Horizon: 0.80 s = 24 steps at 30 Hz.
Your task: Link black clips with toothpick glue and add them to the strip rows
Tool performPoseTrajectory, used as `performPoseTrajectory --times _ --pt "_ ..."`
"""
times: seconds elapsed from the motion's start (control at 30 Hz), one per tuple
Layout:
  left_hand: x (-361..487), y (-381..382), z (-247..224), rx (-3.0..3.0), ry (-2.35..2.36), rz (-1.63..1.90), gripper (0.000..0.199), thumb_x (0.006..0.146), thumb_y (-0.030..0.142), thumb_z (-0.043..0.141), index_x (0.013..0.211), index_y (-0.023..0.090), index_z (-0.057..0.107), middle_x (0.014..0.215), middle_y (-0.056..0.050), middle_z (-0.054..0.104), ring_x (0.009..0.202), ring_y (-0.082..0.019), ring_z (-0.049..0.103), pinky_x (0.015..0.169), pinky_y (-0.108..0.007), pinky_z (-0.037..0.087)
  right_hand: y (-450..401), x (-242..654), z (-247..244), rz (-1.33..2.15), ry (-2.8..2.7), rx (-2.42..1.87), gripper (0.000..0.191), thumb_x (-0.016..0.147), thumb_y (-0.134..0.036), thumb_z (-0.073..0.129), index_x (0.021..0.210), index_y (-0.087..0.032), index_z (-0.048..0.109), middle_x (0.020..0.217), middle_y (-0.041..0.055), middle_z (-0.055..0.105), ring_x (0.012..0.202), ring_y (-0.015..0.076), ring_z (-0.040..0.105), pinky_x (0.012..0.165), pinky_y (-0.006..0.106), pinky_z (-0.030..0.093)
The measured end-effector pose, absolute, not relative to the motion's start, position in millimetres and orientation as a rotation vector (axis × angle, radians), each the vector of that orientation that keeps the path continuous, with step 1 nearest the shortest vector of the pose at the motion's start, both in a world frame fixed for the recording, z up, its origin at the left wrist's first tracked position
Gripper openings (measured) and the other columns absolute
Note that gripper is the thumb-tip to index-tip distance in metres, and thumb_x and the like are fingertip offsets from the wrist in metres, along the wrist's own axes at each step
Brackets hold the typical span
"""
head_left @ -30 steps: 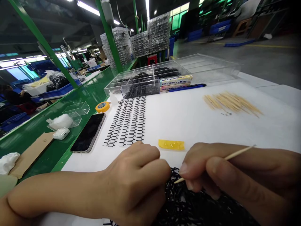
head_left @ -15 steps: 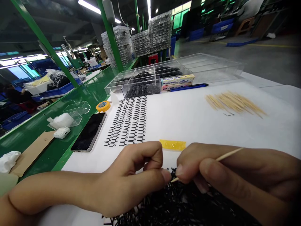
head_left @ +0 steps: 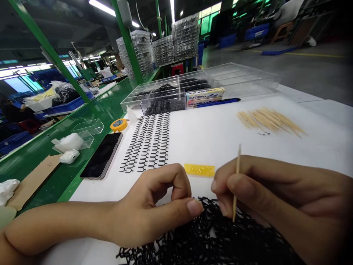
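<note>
A wooden toothpick (head_left: 237, 180) stands nearly upright between the thumb and fingers of my right hand (head_left: 264, 195), its lower tip above a pile of small black Y-shaped pieces (head_left: 209, 235). My left hand (head_left: 157, 206) is closed at the pile's left side, thumb against the curled index finger. Whatever it may pinch is hidden. Just beyond both hands lies a strip of yellow tape (head_left: 199, 169) with tiny pale specks on it. Rows of black Y-shaped pieces (head_left: 149, 141) are laid out on the white sheet (head_left: 204, 136) ahead of my left hand.
Many toothpicks (head_left: 270, 119) lie loose at the right. A phone (head_left: 102, 155) and an orange tape roll (head_left: 118, 124) are on the left. Clear divided boxes (head_left: 162, 101) holding black pieces stand at the back, beside small cartons (head_left: 205, 95) and a blue pen (head_left: 220, 102).
The toothpick has swung from a slant toward my left thumb to nearly upright. My right hand has drawn slightly away from my left, which stays closed in place.
</note>
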<state>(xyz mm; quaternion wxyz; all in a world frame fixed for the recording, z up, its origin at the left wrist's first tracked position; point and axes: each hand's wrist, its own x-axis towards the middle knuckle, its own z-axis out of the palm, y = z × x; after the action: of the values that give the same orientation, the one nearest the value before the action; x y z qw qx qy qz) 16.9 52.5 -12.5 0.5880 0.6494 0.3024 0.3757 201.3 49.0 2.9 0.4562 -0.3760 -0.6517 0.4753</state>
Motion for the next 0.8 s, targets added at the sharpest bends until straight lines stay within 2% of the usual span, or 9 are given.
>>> performPoseTrajectory --times 0.1,0.23,0.33,0.47,0.57,0.8 --pt "18 55 -14 1.423 0.619 0.907 0.027 0.083 0.017 0.058 0.066 0.017 0.038 0.067 0.002 0.047 0.061 -0.008 0.043 0.057 -0.023 0.036 53 200 -4 1.087 -1.594 -1.008 0.02 0.087 -0.027 0.06 0.068 -0.024 0.066 0.054 -0.0049 0.055 0.052 0.0092 0.051 0.046 0.016 0.04" --pt "19 55 -18 1.293 0.525 0.926 0.025 0.084 0.013 0.057 0.069 0.016 0.037 0.072 0.001 0.057 0.069 -0.009 0.058 0.062 -0.021 0.044 62 200 -22 0.9 -1.709 -0.768 0.028 0.09 -0.029 0.055 0.063 -0.023 0.061 0.051 -0.0051 0.054 0.042 0.0077 0.047 0.033 0.016 0.031" --pt "19 56 -22 1.21 0.46 0.95 0.023 0.083 0.009 0.058 0.072 0.015 0.039 0.07 0.001 0.061 0.069 -0.008 0.062 0.063 -0.017 0.047 66 202 -28 0.781 -1.758 -0.722 0.026 0.089 -0.033 0.056 0.066 -0.024 0.064 0.047 -0.004 0.052 0.038 0.0083 0.044 0.029 0.017 0.027" --pt "19 61 -27 1.107 0.417 0.946 0.014 0.085 0.012 0.058 0.081 0.015 0.045 0.069 0.002 0.065 0.068 -0.007 0.065 0.064 -0.016 0.049 62 198 -22 0.787 -1.827 -0.759 0.026 0.084 -0.044 0.059 0.076 -0.022 0.07 0.05 0.0003 0.056 0.046 0.0145 0.054 0.037 0.021 0.04" --pt "19 63 -27 1.023 0.418 0.897 0.012 0.086 0.013 0.057 0.083 0.015 0.046 0.065 0.003 0.063 0.064 -0.006 0.065 0.057 -0.011 0.047 57 192 -18 0.755 -1.87 -0.744 0.031 0.081 -0.051 0.059 0.083 -0.023 0.072 0.053 0.0019 0.058 0.054 0.0186 0.058 0.044 0.025 0.046" --pt "20 60 -24 0.881 0.381 0.838 0.011 0.084 0.009 0.056 0.082 0.016 0.048 0.059 0.005 0.06 0.048 -0.003 0.06 0.048 -0.008 0.049 55 195 -27 0.548 -2.03 -0.658 0.027 0.085 -0.044 0.058 0.098 -0.025 0.071 0.056 0.0017 0.062 0.057 0.0183 0.061 0.048 0.024 0.049"
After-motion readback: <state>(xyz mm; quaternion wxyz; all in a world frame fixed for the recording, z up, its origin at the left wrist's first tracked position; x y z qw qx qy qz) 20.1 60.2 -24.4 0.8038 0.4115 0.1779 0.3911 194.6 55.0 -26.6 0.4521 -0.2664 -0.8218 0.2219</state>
